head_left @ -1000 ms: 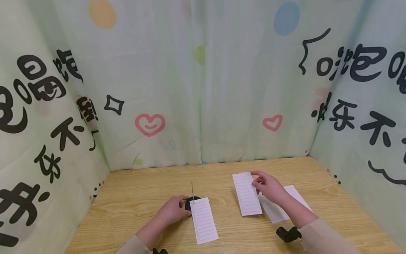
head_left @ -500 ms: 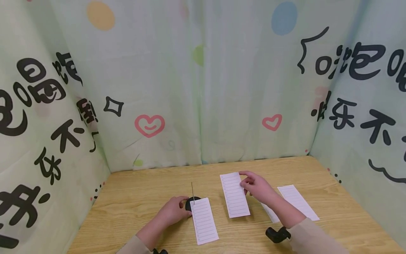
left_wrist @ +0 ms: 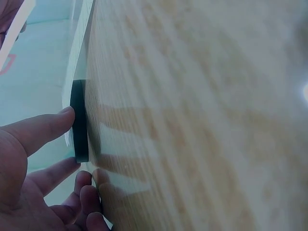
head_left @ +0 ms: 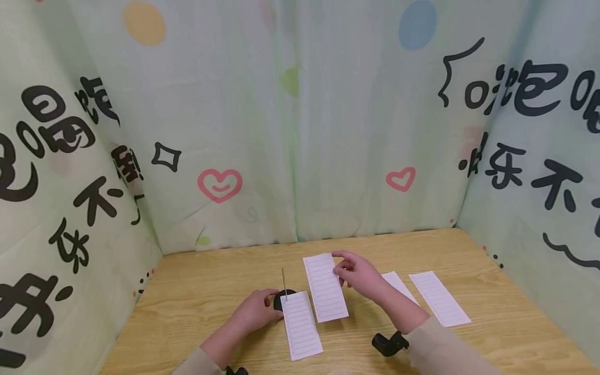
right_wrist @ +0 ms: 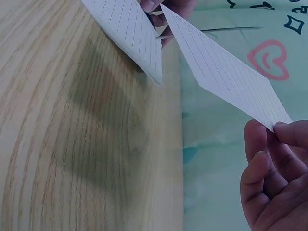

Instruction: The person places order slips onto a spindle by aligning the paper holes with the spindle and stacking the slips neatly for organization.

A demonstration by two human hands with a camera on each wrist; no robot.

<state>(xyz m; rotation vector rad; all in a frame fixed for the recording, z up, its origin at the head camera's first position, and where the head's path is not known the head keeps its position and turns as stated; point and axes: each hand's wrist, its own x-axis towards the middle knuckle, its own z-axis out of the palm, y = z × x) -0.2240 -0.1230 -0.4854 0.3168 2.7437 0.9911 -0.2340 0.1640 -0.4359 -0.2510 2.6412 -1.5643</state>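
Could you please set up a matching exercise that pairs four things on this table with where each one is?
Things:
1. black spike base
2. lifted paper slip
3. spiked paper slip
4. far paper slip

Places:
A. lying alone on the table, right of both hands
B. pinched by the right hand
C. held by the left hand
D. top end on the thin spike, rest flat on the table

Pairs: 1-C, 2-B, 3-D, 4-A

We read bold black Chinese characters "乐不" on the right curtain [head_left: 534, 177] and "不" on the left curtain [head_left: 96, 200].
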